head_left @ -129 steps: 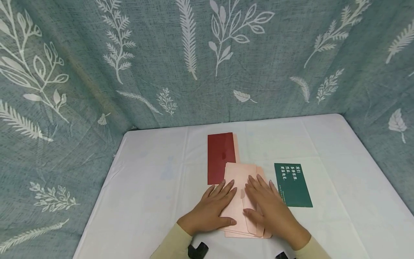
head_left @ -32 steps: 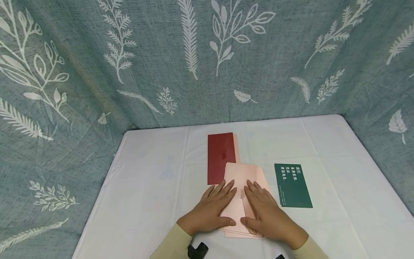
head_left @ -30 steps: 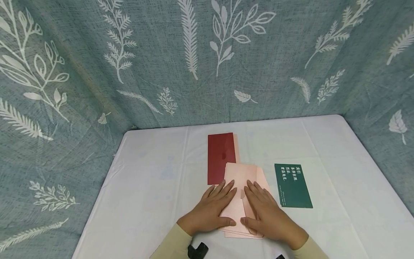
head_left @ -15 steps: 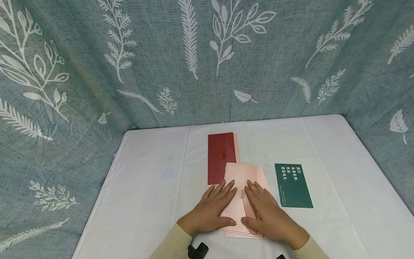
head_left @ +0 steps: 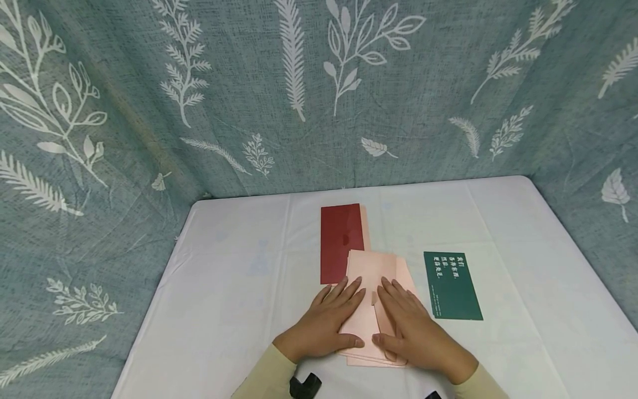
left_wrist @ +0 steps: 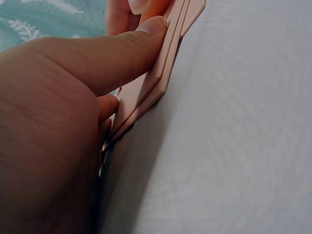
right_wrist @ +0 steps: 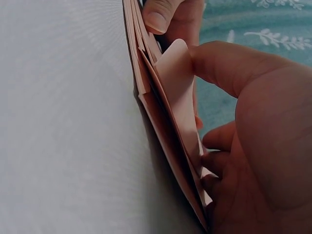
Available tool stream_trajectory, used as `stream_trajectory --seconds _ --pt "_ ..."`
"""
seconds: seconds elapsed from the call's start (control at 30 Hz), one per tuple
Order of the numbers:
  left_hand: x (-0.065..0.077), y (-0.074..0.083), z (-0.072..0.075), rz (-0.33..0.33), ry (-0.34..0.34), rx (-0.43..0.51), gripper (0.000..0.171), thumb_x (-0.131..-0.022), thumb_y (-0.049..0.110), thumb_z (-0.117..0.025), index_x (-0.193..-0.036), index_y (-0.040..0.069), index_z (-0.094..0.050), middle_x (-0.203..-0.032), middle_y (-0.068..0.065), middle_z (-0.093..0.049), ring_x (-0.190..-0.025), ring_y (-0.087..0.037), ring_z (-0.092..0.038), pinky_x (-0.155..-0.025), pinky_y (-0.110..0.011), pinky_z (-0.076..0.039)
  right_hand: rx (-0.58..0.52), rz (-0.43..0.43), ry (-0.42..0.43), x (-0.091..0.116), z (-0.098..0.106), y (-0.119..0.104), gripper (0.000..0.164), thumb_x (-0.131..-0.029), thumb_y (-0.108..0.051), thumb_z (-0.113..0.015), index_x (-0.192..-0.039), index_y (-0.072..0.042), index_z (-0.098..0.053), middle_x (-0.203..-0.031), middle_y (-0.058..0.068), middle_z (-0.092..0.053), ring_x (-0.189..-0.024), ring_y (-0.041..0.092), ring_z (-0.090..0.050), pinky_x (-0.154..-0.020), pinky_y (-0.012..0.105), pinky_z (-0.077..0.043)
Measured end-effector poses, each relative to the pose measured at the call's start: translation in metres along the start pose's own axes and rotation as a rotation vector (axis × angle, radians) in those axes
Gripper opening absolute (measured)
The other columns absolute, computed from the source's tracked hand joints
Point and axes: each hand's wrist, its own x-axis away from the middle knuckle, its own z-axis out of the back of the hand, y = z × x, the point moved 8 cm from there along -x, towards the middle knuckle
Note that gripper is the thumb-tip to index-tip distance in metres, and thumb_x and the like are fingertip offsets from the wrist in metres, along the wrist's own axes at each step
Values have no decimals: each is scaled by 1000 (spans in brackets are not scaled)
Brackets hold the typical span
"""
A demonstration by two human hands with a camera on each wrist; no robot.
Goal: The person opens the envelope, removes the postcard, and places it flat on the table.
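Compared with the earliest view, the spread fingers of the right hand (head_left: 410, 330) have drawn together and slightly nearer the person. Beneath them, the lower right edge of the stacked pale pink paper envelopes (head_left: 370, 266) reaches less far rightward. The dark green rectangular card (head_left: 457, 291), formerly partly covered, lies fully exposed.

Leafy teal curtain (head_left: 239, 94) behind white table (head_left: 229, 293)

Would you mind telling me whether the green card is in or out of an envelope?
Out: the card lies on the tablecloth, apart from the envelopes.
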Motion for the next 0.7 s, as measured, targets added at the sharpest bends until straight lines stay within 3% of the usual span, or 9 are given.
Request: stream_trajectory --seconds 0.53,0.7 --pt "-1 2 1 13 -9 3 96 -100 56 -72 -174 12 -29 -182 1 -9 -166 -23 2 -129 -57 -5 -72 22 45 1 8 4 94 -99 -44 -77 -170 -1 -32 -178 10 -24 -163 35 -21 -126 63 -18" --pt "-2 1 1 19 -10 2 96 -100 56 -72 -174 12 -29 -182 2 -9 -166 -22 1 -129 -57 -6 -69 31 70 1 12 5 90 -101 -40 -76 -170 -1 -33 -177 11 -27 -161 37 -27 -124 62 -24"
